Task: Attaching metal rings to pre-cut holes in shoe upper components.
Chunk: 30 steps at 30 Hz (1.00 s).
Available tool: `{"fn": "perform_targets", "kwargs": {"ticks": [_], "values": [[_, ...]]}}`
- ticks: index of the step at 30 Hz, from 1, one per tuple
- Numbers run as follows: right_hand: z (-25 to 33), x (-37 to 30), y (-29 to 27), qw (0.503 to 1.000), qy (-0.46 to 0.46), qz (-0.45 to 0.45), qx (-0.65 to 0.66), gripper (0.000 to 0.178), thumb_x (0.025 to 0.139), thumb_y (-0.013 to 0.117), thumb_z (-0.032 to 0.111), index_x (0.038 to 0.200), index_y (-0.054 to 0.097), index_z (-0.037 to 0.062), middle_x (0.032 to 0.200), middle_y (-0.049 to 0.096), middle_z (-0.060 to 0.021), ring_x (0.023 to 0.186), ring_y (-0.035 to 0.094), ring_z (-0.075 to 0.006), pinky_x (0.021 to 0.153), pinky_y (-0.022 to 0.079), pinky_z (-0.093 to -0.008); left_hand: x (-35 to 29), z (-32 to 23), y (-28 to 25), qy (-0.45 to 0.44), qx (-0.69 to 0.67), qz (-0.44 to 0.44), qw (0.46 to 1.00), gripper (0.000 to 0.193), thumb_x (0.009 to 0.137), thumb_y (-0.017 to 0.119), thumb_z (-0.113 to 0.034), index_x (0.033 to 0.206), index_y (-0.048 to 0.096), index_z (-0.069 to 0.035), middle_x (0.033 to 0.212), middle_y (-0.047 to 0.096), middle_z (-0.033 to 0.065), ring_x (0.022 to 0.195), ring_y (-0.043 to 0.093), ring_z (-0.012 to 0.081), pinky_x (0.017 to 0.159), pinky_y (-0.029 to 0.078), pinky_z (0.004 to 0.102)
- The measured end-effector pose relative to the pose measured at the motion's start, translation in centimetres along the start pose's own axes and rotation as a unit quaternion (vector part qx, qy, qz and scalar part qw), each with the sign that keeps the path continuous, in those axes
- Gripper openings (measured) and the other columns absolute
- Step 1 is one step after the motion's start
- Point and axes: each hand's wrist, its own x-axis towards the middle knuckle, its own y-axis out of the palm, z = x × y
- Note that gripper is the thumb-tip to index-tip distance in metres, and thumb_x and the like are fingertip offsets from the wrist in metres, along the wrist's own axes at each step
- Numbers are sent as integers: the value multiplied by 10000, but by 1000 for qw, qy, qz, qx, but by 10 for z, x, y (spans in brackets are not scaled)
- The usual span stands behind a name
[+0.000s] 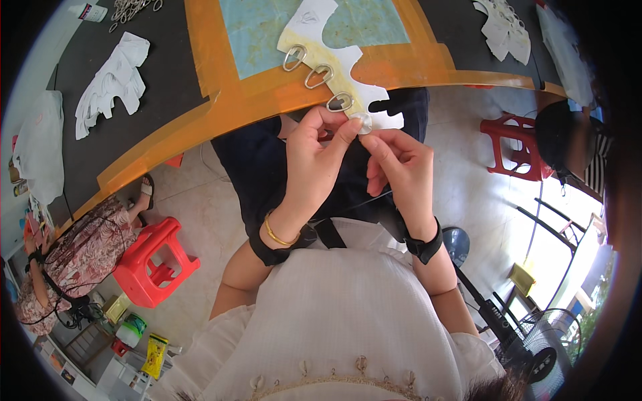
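A white scalloped strip (328,60), smeared yellow with what looks like glue, reaches from the table over its near edge toward me. Several oval metal rings (294,57) sit along its left side, each at a tab. At the strip's near end, my left hand (313,157) pinches a small whitish tab (363,123) between thumb and fingers. My right hand (404,167) is closed at the same tab from the right, thumb against forefinger. Both sets of fingertips nearly meet; whether a ring lies under them is hidden.
Orange tape (254,93) borders the dark table and a blue-green sheet (314,30). White cut pieces (114,83) lie left, more (505,30) right. Loose metal rings (130,10) and a white bottle (88,12) are far left. Red stools (157,260) and seated people flank me.
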Motion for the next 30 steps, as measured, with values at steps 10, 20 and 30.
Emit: {"fn": "perform_targets", "kwargs": {"ticks": [10,20,30], "values": [[-9,5,1,997,-36,4,70,186,854,635,136,872,608,-47,571,568,-27,416,502,-60,377,386,-172,-4,-8,5,44,20,-22,999,191,832,668,-125,840,574,41,784,645,62,708,594,83,671,479,216],[-18,2,-5,998,-27,-26,56,170,843,643,136,788,584,-13,543,552,-19,368,450,-49,346,323,-173,-2,1,5,-35,-64,5,997,188,853,641,-124,861,554,42,793,642,70,716,590,80,660,480,225],[-10,4,-4,998,-8,-12,59,220,845,646,168,902,634,-44,573,572,-51,393,498,-82,359,369,-183,-3,1,7,59,17,-38,997,182,831,667,-116,860,556,26,795,648,73,697,593,75,648,486,220]]}}
